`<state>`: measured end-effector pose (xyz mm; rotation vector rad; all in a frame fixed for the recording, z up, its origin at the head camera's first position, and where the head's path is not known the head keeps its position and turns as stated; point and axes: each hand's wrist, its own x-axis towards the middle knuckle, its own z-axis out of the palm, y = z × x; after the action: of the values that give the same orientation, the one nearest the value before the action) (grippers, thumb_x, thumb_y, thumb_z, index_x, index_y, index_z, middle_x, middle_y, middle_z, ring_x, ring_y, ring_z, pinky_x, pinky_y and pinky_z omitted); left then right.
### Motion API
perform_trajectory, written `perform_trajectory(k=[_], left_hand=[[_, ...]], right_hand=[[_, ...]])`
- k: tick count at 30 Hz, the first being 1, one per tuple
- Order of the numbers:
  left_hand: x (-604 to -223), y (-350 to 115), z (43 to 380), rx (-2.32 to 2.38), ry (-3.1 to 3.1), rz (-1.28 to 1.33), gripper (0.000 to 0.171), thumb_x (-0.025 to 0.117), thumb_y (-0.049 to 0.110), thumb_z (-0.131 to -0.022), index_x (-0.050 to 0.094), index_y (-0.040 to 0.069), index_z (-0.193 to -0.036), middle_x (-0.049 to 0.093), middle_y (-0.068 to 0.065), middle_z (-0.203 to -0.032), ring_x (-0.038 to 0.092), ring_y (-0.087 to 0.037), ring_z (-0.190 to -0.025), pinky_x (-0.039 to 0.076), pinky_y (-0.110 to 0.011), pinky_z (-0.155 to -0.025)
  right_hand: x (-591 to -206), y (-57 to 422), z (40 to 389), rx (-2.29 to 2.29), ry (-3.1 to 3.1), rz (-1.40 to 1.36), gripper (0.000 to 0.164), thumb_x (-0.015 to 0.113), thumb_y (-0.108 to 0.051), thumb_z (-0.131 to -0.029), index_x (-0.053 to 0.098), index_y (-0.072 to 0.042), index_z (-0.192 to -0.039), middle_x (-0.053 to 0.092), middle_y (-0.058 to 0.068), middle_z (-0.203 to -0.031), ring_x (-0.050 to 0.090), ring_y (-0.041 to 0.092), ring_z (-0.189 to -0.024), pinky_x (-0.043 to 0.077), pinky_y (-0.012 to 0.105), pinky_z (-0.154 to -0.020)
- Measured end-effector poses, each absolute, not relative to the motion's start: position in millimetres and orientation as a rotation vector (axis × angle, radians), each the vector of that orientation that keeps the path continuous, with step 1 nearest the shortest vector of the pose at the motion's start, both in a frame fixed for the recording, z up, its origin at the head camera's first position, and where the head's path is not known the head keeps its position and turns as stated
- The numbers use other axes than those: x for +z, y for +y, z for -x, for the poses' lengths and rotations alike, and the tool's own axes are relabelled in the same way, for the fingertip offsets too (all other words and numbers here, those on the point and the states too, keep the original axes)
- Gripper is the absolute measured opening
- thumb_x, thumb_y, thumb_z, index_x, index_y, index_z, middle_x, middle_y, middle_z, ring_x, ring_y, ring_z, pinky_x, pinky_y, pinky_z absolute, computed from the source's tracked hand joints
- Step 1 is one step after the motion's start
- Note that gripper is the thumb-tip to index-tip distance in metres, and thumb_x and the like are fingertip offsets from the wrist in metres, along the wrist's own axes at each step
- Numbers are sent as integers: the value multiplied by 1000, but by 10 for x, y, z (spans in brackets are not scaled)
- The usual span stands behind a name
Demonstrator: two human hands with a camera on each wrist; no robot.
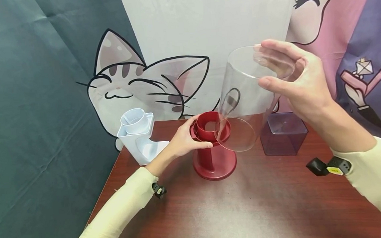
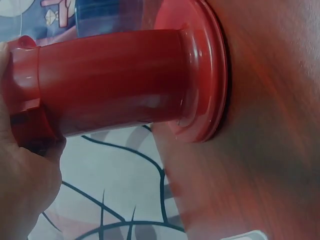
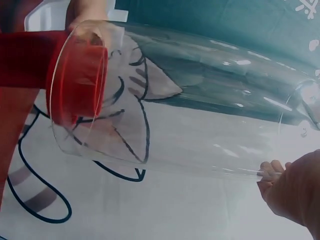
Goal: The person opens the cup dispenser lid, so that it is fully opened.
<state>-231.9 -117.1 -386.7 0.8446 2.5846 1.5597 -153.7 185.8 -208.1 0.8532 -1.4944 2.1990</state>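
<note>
A red plastic stand (image 1: 215,165) with a round base and a ring-shaped top stands upright on the table. My left hand (image 1: 184,138) grips it around the top, thumb on the near side. Raised to the right, my right hand (image 1: 303,78) holds a clear plastic cylinder (image 1: 245,96) by its upper rim, fingers and thumb on opposite sides. The cylinder tilts, its lower end toward the red ring. In the right wrist view, that lower end overlaps the red stand's top (image 3: 82,85).
To the left, a pale blue stand (image 1: 137,137) with a round cup-like top sits near the table's edge. A translucent purple box (image 1: 282,134) stands at the back right of the wooden table (image 1: 236,211). Printed cloth (image 1: 203,18) hangs behind the table.
</note>
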Motion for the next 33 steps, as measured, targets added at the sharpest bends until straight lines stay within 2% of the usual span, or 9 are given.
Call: perform_trajectory(k=[8,13,17,20,24,29,33], left_hand=[[-3805,-1303,2477,1601,2611,-759,95,95,37,-78,46,22,-158,60,5,-144,59,-18,-126,62,-40,-94],[-3760,-1355,2594,1612,2661,-756,97,96,39,-78,45,18,-159,60,2,-145,60,-17,-125,60,-38,-98],[-3734,-1380,2687,1649,2677,-758,97,96,37,-78,45,16,-159,60,0,-144,61,-18,-124,60,-39,-97],[-3722,-1396,2747,1664,2691,-743,96,95,36,-79,45,16,-158,60,-4,-145,61,-20,-123,61,-40,-97],[-3715,-1410,2828,1667,2707,-708,95,95,35,-80,45,16,-159,59,-5,-146,61,-21,-125,60,-41,-98],[-3704,-1418,2915,1683,2726,-662,95,94,36,-81,44,15,-159,59,-2,-146,60,-20,-126,60,-41,-99],[-3704,-1428,2972,1699,2731,-623,97,94,39,-80,42,14,-159,57,-3,-147,58,-21,-127,60,-43,-98]], right_hand=[[-2166,1906,1552,2131,-1506,-870,70,63,33,-70,60,15,-138,66,28,-137,68,31,-124,59,26,-94],[-2256,1904,1529,2125,-1579,-836,69,68,31,-73,62,10,-138,66,25,-139,66,29,-125,58,25,-95],[-2361,1903,1516,2098,-1674,-792,70,71,29,-74,63,6,-140,65,22,-141,67,26,-125,61,23,-85],[-2461,1900,1527,2099,-1725,-772,73,72,31,-74,62,5,-141,65,20,-142,66,26,-127,63,25,-81],[-2606,1890,1561,2109,-1761,-763,78,72,33,-72,60,6,-143,64,19,-143,62,25,-132,63,30,-83],[-2795,1892,1616,2075,-1805,-760,79,75,31,-71,59,5,-143,64,15,-142,59,22,-134,63,25,-79],[-2969,1889,1664,1955,-1910,-722,78,83,22,-73,60,2,-144,66,7,-140,59,19,-133,62,22,-76]])
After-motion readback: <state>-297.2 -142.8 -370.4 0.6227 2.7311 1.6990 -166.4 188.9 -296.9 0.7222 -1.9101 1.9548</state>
